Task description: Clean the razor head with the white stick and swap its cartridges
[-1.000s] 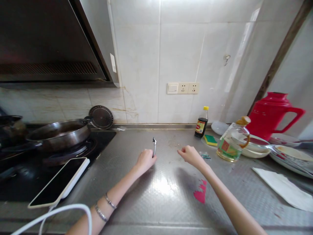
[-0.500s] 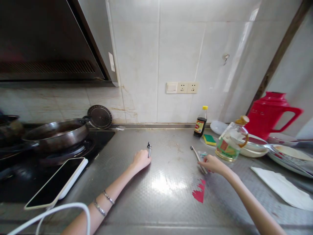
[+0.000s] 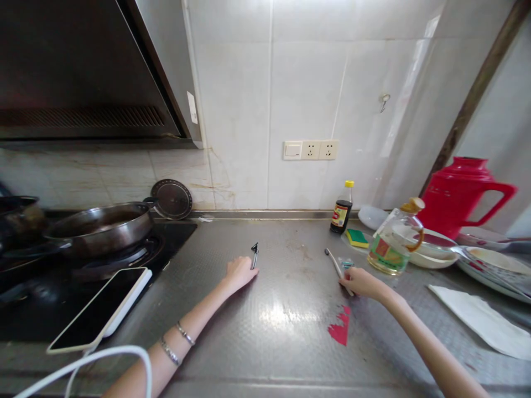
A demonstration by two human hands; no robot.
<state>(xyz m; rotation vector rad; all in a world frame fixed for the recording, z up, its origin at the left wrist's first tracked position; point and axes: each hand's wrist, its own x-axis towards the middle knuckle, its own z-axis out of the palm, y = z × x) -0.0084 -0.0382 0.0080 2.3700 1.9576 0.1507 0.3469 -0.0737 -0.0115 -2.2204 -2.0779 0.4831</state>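
My left hand [image 3: 240, 273] is closed around a small dark and silver tool [image 3: 254, 255] near the middle of the metal counter [image 3: 286, 354]. The tool's black head points up toward the wall; its lower end is hidden by the fingers. To the right, the fingers of my right hand [image 3: 360, 282] pinch a slim white-handled brush [image 3: 334, 264], which lies slanted with its dark tip toward the wall. A small clear packet [image 3: 345, 263] sits just beyond that hand. Ragged red paper [image 3: 340, 327] lies nearer the front edge.
A phone [image 3: 99, 309] with a white cable overlaps the stove at left, near a pan [image 3: 103, 232]. At right are a sauce bottle [image 3: 342, 210], sponge [image 3: 357, 238], glass oil jug [image 3: 390, 249], red thermos [image 3: 460, 193], dishes and white paper [image 3: 481, 320].
The whole view has shifted slightly. My right hand's fingers have closed a little more over the brush handle; my left hand keeps its grip on the tool.
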